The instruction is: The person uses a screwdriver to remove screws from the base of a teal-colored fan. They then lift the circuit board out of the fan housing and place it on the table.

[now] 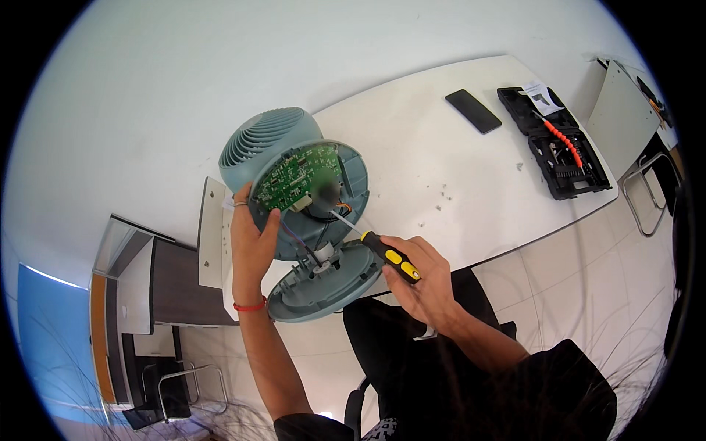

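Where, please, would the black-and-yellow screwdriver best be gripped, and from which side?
Probably around its thick handle, from the right, as the right hand does: the handle slants that way, while the slim metal shaft points left toward the opened grey-green fan housing.

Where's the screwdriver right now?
In the head view, the screwdriver is just right of centre, held in the right hand, its shaft pointing toward the green circuit board.

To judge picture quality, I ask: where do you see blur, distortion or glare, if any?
In the head view, a dark, blurred patch covers part of the green circuit board near the screwdriver tip; same view, the white table bows at its far edge and the corners go black; head view again, a bright line glares above the blue panel.
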Demonstrator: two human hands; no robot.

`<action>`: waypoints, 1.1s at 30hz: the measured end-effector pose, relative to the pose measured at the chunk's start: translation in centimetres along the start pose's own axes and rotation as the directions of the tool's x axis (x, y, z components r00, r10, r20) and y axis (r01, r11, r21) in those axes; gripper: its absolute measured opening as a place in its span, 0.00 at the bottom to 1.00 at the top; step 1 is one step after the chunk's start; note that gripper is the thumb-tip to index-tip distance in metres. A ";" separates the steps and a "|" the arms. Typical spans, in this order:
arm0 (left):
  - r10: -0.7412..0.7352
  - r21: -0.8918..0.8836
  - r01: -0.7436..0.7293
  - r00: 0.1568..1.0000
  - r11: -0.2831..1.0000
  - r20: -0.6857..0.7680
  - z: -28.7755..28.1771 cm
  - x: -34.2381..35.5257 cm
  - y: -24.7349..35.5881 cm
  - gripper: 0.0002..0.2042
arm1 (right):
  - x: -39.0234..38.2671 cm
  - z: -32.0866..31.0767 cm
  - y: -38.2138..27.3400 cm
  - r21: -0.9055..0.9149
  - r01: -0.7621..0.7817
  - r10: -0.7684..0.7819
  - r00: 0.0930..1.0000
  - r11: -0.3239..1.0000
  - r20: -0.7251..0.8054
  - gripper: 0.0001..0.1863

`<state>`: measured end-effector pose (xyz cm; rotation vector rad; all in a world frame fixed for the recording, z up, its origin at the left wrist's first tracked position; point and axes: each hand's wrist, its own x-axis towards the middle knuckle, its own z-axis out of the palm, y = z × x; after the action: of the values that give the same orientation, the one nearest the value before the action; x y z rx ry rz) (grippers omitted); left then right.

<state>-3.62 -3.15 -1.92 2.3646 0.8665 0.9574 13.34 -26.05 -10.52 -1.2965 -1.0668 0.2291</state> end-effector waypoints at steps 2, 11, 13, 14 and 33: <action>-0.021 -0.003 0.021 1.000 1.000 0.002 0.1 0.0 0.0 0.27 | 0.0 0.1 0.1 -0.008 0.007 -0.007 1.000 1.000 0.001 0.23; -0.020 0.005 0.020 1.000 1.000 -0.005 0.0 -0.1 0.1 0.27 | -0.2 0.1 0.2 -0.012 0.002 -0.002 1.000 1.000 0.007 0.23; -0.011 0.004 0.011 1.000 1.000 -0.007 0.1 0.0 0.1 0.27 | -0.2 0.1 0.3 -0.006 0.004 -0.004 1.000 1.000 0.005 0.23; -0.009 0.003 0.009 1.000 1.000 -0.008 0.1 0.0 0.2 0.27 | -0.2 0.1 0.2 -0.003 0.006 -0.006 1.000 1.000 0.003 0.23; -0.010 -0.012 0.010 1.000 1.000 -0.003 0.1 0.0 -0.2 0.27 | 0.4 -0.3 -0.3 -0.021 0.008 -0.007 1.000 1.000 0.029 0.22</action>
<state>-3.63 -3.00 -2.06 2.3474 0.8699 0.9597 13.64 -26.10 -10.05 -1.3117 -1.1007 0.2317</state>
